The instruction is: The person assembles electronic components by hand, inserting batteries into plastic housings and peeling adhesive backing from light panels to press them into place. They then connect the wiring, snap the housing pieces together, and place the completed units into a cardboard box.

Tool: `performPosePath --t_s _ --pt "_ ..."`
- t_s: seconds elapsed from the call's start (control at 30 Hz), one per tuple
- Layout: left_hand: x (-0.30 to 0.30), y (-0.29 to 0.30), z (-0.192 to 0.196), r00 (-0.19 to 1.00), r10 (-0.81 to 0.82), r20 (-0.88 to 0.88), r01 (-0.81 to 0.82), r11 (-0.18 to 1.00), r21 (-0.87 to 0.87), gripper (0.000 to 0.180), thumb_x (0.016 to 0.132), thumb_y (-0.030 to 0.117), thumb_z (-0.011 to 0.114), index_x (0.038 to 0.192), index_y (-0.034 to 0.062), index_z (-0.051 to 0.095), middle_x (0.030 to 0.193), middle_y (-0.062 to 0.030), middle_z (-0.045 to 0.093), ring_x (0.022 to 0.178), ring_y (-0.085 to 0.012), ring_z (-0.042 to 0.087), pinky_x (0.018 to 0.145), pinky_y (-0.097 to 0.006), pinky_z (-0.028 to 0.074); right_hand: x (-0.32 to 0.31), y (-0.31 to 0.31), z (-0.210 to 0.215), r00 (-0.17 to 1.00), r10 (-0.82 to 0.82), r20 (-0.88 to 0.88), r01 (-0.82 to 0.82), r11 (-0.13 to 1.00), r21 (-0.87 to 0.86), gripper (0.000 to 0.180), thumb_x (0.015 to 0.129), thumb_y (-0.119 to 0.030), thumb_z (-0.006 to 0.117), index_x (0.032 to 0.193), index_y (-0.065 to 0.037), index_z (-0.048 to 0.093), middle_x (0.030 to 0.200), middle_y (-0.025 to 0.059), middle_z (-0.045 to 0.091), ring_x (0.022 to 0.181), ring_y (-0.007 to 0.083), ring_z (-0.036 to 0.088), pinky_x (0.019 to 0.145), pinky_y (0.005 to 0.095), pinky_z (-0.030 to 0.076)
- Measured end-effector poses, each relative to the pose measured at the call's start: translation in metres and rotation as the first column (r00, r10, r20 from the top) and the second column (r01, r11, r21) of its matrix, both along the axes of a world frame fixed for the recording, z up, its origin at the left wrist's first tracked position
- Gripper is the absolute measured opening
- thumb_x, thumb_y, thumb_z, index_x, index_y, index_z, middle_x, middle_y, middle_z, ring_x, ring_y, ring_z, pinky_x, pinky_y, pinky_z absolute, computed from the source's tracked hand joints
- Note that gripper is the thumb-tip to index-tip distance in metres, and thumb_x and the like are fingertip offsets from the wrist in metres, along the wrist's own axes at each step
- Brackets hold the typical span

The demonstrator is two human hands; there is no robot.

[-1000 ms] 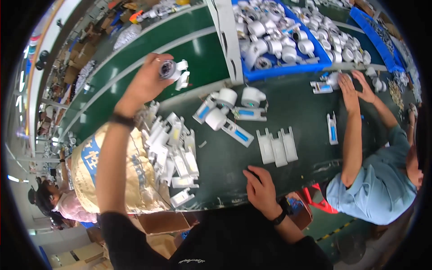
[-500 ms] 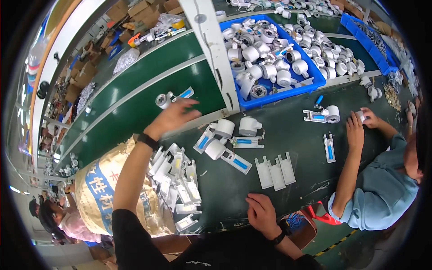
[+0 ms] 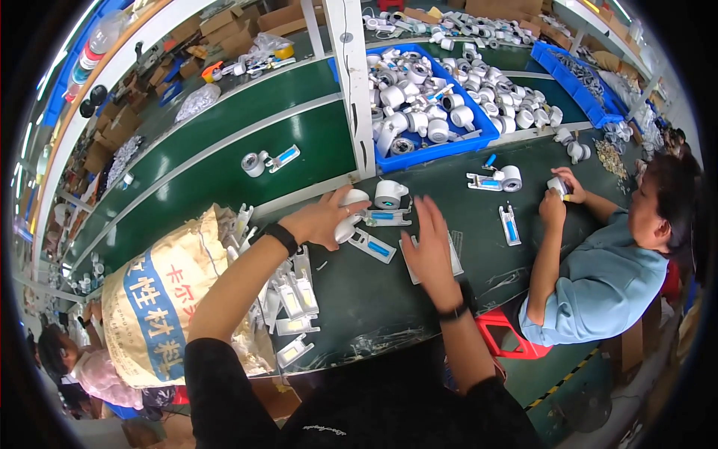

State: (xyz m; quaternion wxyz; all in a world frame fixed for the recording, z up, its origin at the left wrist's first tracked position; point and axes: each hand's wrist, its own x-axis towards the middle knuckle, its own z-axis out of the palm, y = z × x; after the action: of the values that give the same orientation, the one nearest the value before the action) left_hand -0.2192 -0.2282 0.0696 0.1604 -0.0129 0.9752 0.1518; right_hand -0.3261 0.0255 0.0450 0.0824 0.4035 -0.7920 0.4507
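My left hand (image 3: 327, 220) has its fingers spread over a cluster of white round plastic housings, touching or just above one housing (image 3: 345, 229); the hand partly hides them. Beside it stands another white housing (image 3: 390, 194). Open white handle shells with blue battery cells lie there, one shell (image 3: 372, 245) just below and another (image 3: 387, 218) to its right. My right hand (image 3: 429, 241) is raised with fingers apart over flat white handle covers (image 3: 455, 258), largely covering them from sight. Nothing shows in its grasp.
Loose white covers (image 3: 293, 293) spill from a large printed sack (image 3: 161, 303) at left. One wired unit (image 3: 255, 163) sits on the green belt. A blue tray (image 3: 441, 155) heaped with housings stands behind. At right, a co-worker (image 3: 591, 269) holds a small white part near another wired unit (image 3: 510, 178).
My left hand has moved from the belt back to the housings on the table, leaving the wired unit behind. My right hand has risen from the table's front edge to the covers, its fingers opening.
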Motion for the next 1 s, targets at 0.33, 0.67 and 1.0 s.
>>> performPosePath --t_s 0.33,0.67,1.0 --pt "-0.007 -0.086 0.0 0.965 0.227 -0.133 -0.226 0.974 0.025 0.102 0.058 0.008 0.083 0.148 0.0328 0.043 0.157 -0.0234 0.027 0.133 -0.0525 0.043 0.111 -0.051 0.045 -0.015 -0.099 -0.03 0.989 0.022 0.145 -0.058 0.966 0.251 0.058 0.082 -0.017 0.079 0.134 -0.009 0.054 0.126 0.0191 0.058 0.1 0.0442 0.066 0.084 0.0502 0.056" --pt "-0.007 -0.238 -0.07 0.739 0.486 -0.467 -0.578 0.814 -0.066 0.071 0.08 -0.007 0.062 0.144 0.0235 0.055 0.142 -0.0197 0.048 0.123 -0.0448 0.055 0.102 -0.051 0.053 0.004 -0.262 -0.023 0.97 0.082 0.23 -0.094 0.995 0.044 0.06 0.084 -0.01 0.075 0.137 -0.005 0.046 0.129 0.0233 0.052 0.101 0.0482 0.065 0.082 0.0529 0.057" --pt "0.024 -0.141 -0.013 0.874 0.107 -0.475 -0.088 0.994 0.064 0.053 0.079 0.02 0.083 0.128 0.0097 0.065 0.135 -0.0201 0.059 0.125 -0.0397 0.057 0.105 -0.046 0.048 -0.05 -0.31 -0.051 0.999 0.041 -0.02 -0.041 0.999 -0.01 0.054 0.088 -0.012 0.07 0.135 0.007 0.051 0.134 0.0307 0.056 0.12 0.0461 0.059 0.102 0.0469 0.05"
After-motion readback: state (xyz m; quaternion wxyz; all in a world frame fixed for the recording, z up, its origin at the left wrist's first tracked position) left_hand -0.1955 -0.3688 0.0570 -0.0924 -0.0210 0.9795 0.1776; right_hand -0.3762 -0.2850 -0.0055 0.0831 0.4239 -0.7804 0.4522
